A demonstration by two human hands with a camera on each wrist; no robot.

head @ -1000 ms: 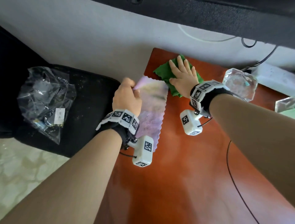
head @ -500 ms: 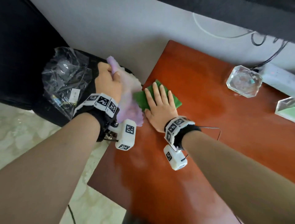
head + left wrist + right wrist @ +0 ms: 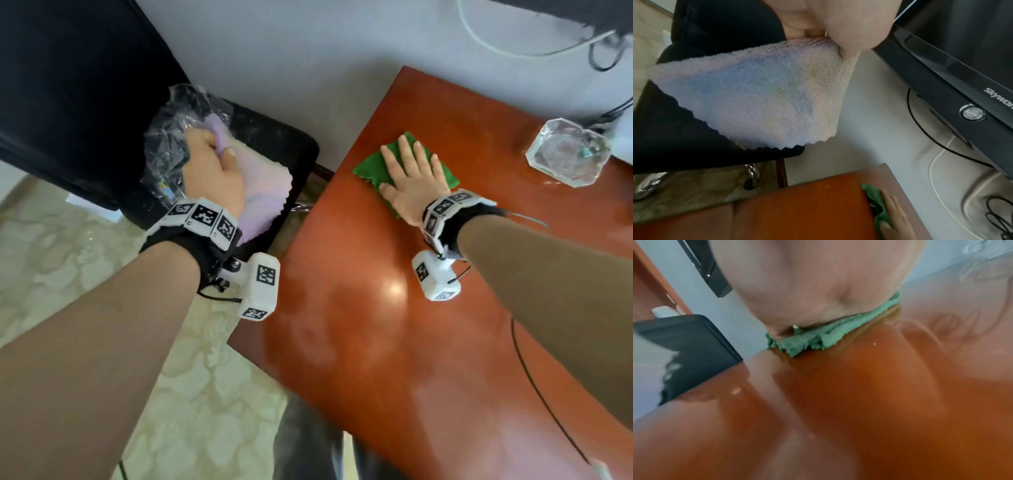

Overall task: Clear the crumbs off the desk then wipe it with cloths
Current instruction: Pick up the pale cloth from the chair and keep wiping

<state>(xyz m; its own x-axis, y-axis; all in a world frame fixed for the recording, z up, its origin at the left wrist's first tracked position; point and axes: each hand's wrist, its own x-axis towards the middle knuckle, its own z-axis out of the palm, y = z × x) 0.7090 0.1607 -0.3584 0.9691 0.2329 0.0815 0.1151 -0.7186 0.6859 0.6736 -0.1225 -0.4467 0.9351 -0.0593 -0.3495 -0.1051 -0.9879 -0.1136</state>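
Observation:
My right hand (image 3: 411, 174) lies flat with straight fingers on a green cloth (image 3: 368, 169) near the far left corner of the reddish-brown desk (image 3: 394, 342); the right wrist view shows the palm pressing the green cloth (image 3: 818, 339) onto the glossy desk (image 3: 838, 402). My left hand (image 3: 214, 164) is off the desk to the left, over a black chair seat (image 3: 284, 144), pinching a pale lilac cloth (image 3: 263, 195) by its top edge. In the left wrist view the lilac cloth (image 3: 760, 97) hangs spread below the fingers. One small crumb (image 3: 874, 343) lies beside the green cloth.
A crumpled clear plastic bag (image 3: 171, 137) lies on the chair behind my left hand. A glass ashtray (image 3: 568, 150) stands at the desk's far right. Cables (image 3: 534, 387) trail over the desk and behind it. A black monitor (image 3: 962, 65) stands beyond the desk's far edge.
My left hand has carried the lilac cloth off the desk and further left over the chair. My right hand slid the green cloth toward me, then back toward the far corner.

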